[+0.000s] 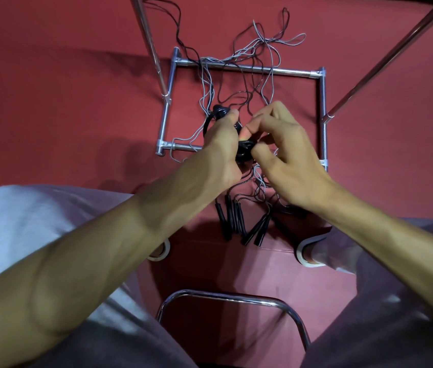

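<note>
I sit above a red floor and hold a coiled black cord (219, 112) between both hands at the middle of the view. My left hand (220, 147) grips the coil, with its fingers curled round it. My right hand (281, 147) pinches a black part of the same cord bundle (244, 152) between thumb and fingertips. Thin black and grey cords (257, 62) trail from my hands across the floor. Several black handles (234, 221) lie in a bunch just below my hands.
A square metal tube frame (247, 69) lies on the red floor under the cords, with two slanted metal poles (151, 43) rising from it. A chrome chair rail (226, 296) sits between my knees. My two shoes (311, 253) flank the handles.
</note>
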`<state>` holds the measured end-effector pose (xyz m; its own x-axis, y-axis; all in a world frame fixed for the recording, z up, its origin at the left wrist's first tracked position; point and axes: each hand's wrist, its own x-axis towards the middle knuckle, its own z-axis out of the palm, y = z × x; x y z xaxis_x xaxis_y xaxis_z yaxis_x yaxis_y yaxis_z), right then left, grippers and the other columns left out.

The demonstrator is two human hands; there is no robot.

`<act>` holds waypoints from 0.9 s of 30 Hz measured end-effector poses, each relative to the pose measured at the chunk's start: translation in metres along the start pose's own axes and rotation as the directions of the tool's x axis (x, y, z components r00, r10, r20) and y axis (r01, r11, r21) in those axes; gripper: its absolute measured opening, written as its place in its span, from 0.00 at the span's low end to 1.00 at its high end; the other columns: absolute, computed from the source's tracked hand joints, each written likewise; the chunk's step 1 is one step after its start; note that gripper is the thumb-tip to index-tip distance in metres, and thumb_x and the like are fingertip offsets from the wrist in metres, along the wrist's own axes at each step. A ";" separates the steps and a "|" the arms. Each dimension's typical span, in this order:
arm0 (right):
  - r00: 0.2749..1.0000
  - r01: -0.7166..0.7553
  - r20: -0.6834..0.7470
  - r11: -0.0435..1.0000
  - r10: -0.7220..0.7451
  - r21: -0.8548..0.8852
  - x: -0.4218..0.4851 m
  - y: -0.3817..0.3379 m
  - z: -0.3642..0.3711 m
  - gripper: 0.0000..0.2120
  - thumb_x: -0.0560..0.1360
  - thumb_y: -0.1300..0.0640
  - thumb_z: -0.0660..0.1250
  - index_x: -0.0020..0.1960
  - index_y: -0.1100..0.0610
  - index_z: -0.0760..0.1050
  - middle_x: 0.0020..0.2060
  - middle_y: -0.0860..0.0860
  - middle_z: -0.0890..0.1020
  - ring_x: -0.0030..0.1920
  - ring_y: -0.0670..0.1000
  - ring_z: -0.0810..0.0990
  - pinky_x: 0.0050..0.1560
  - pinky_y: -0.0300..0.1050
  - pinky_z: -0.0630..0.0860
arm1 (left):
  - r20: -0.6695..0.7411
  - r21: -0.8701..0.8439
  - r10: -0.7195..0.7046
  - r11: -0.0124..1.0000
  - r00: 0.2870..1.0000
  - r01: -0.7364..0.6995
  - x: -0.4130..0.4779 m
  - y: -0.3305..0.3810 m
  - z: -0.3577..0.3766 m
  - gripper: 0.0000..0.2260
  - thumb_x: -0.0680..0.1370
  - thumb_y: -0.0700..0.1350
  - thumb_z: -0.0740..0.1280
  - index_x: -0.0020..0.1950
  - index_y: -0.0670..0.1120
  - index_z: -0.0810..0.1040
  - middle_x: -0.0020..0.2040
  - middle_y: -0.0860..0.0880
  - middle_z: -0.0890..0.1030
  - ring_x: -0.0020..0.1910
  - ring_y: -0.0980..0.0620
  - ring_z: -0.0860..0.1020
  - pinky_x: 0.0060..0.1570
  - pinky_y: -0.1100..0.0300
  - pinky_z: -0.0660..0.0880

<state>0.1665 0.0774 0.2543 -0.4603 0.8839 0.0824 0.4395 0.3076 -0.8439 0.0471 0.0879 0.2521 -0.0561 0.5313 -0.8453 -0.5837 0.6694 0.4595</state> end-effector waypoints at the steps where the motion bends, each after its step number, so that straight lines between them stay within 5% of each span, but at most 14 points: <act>1: 0.999 0.033 -0.004 0.999 -0.033 0.009 0.000 0.001 0.000 0.14 0.70 0.69 0.60 0.50 0.61 0.80 0.50 0.55 0.75 0.49 0.49 0.76 0.49 0.43 0.75 | -0.007 0.012 -0.011 1.000 1.000 0.011 -0.001 0.003 -0.001 0.16 0.84 0.55 0.62 0.61 0.45 0.79 0.38 0.47 0.81 0.36 0.49 0.80 0.49 0.53 0.80; 4: 0.987 0.159 -0.022 0.987 -0.160 -0.013 -0.003 0.001 0.000 0.14 0.72 0.72 0.62 0.53 0.63 0.78 0.50 0.55 0.77 0.51 0.56 0.77 0.51 0.55 0.76 | -0.019 0.043 -0.044 0.998 0.999 0.044 -0.005 0.009 -0.004 0.14 0.85 0.55 0.61 0.48 0.46 0.76 0.34 0.49 0.80 0.34 0.51 0.79 0.56 0.53 0.78; 7: 0.969 0.242 -0.029 0.968 -0.245 -0.069 -0.004 0.000 0.000 0.15 0.70 0.74 0.62 0.54 0.64 0.77 0.47 0.55 0.78 0.48 0.59 0.76 0.50 0.57 0.74 | 0.008 0.048 -0.071 0.996 0.997 0.071 -0.008 0.013 -0.005 0.15 0.85 0.53 0.61 0.41 0.46 0.73 0.26 0.50 0.77 0.28 0.53 0.78 0.47 0.57 0.78; 9: 0.961 0.273 -0.016 0.953 -0.278 -0.128 -0.004 0.000 0.001 0.14 0.70 0.74 0.62 0.52 0.63 0.78 0.45 0.56 0.78 0.46 0.58 0.74 0.48 0.55 0.72 | 0.000 0.037 -0.081 0.996 0.997 0.081 -0.009 0.013 -0.006 0.14 0.85 0.53 0.61 0.45 0.46 0.75 0.29 0.49 0.78 0.30 0.52 0.79 0.40 0.58 0.77; 15: 0.960 0.272 -0.020 0.947 -0.280 -0.167 -0.005 0.001 0.005 0.17 0.68 0.74 0.60 0.51 0.62 0.80 0.42 0.57 0.75 0.44 0.59 0.74 0.43 0.58 0.71 | -0.025 0.014 -0.096 0.995 0.995 0.096 -0.007 0.012 -0.006 0.14 0.85 0.55 0.60 0.57 0.45 0.76 0.32 0.47 0.81 0.32 0.50 0.81 0.45 0.56 0.79; 18: 0.961 0.271 0.000 0.944 -0.276 -0.190 -0.006 0.002 0.004 0.18 0.68 0.73 0.60 0.53 0.62 0.80 0.42 0.58 0.74 0.43 0.59 0.74 0.41 0.61 0.72 | -0.038 0.010 -0.096 0.995 0.995 0.097 -0.009 0.011 -0.005 0.13 0.84 0.53 0.62 0.57 0.45 0.76 0.38 0.47 0.80 0.39 0.49 0.80 0.60 0.51 0.79; 22: 0.959 0.280 0.018 0.936 -0.283 -0.214 -0.006 0.001 0.004 0.19 0.67 0.72 0.58 0.53 0.62 0.81 0.43 0.57 0.75 0.43 0.60 0.75 0.39 0.60 0.73 | -0.039 -0.005 -0.105 0.994 0.994 0.105 -0.006 0.010 -0.007 0.12 0.84 0.53 0.62 0.57 0.44 0.76 0.41 0.46 0.79 0.40 0.49 0.79 0.63 0.50 0.77; 24: 0.953 0.301 0.036 0.924 -0.301 -0.238 -0.005 0.000 0.003 0.19 0.67 0.70 0.58 0.53 0.62 0.81 0.43 0.57 0.75 0.43 0.60 0.75 0.39 0.60 0.73 | -0.041 0.003 -0.122 0.992 0.992 0.123 -0.005 0.010 -0.008 0.13 0.85 0.53 0.61 0.52 0.44 0.76 0.39 0.47 0.79 0.38 0.49 0.79 0.59 0.54 0.78; 27: 0.945 0.328 0.086 0.901 -0.317 -0.283 -0.006 0.001 0.002 0.18 0.68 0.69 0.59 0.53 0.62 0.82 0.44 0.57 0.76 0.43 0.59 0.76 0.39 0.58 0.74 | -0.062 0.013 -0.168 0.985 0.984 0.169 -0.005 0.008 -0.010 0.15 0.85 0.51 0.61 0.42 0.44 0.74 0.30 0.48 0.77 0.33 0.51 0.76 0.38 0.59 0.76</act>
<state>0.1679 0.0720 0.2523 -0.6401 0.7073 0.2999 0.4633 0.6668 -0.5838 0.0346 0.0856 0.2570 -0.0068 0.3782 -0.9257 -0.5742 0.7564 0.3132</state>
